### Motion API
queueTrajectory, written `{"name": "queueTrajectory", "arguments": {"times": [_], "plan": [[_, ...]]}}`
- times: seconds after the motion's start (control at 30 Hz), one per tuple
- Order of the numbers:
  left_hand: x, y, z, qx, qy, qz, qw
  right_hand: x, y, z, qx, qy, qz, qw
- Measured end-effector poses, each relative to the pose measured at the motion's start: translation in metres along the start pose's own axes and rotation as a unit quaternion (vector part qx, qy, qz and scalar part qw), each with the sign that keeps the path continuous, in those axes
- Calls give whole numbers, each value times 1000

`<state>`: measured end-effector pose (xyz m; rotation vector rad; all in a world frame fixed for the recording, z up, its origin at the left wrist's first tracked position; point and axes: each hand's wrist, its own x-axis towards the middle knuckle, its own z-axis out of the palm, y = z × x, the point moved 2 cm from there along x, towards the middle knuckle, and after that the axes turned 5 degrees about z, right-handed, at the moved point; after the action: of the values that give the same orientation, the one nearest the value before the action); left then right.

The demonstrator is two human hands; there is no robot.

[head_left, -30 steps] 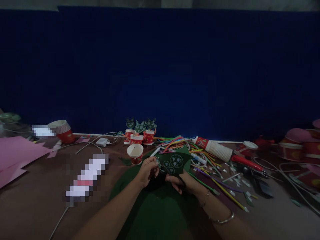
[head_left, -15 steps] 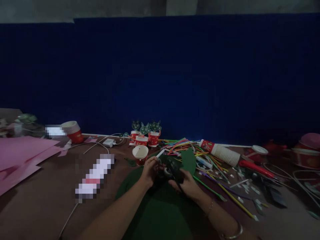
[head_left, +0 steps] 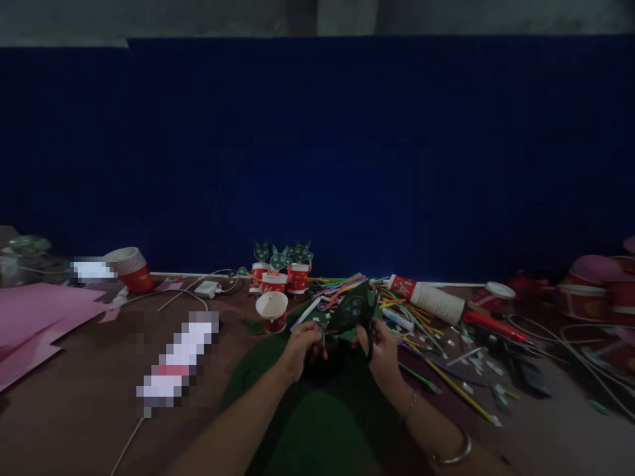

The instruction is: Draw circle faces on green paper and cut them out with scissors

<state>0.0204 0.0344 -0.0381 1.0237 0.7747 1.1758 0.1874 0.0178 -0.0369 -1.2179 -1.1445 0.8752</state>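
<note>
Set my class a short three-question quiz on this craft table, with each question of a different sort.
1. True or false: the open paper cup near the left hand lies on its side.
2. What rises between the left hand and the right hand? A pink sheet; B dark green printed cutout; C white charger.
3. How many cat-faced cups stand by the blue backdrop?
Key: 1 false, it stands upright; 2 B; 3 three.
</note>
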Motion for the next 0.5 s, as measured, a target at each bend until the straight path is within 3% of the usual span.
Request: {"name": "queueTrajectory", "arguments": {"times": [0.17, 0.23, 0.3, 0.4, 0.5], "plan": [[-5, 1, 6, 120, -111, 24, 986, 7, 6, -3, 86, 27, 60, 994], [-9, 0, 10, 185, -127, 42, 974, 8, 11, -4, 96, 18, 71, 993], [-11, -2, 12, 219, -115, 63, 967, 7, 17, -5, 99, 15, 76, 992], [-10, -8, 11, 214, -53, 47, 974, 6, 22, -6, 88, -9, 77, 993], [-8, -12, 10, 210, -45, 26, 976, 6, 22, -5, 81, -24, 78, 993]]}}
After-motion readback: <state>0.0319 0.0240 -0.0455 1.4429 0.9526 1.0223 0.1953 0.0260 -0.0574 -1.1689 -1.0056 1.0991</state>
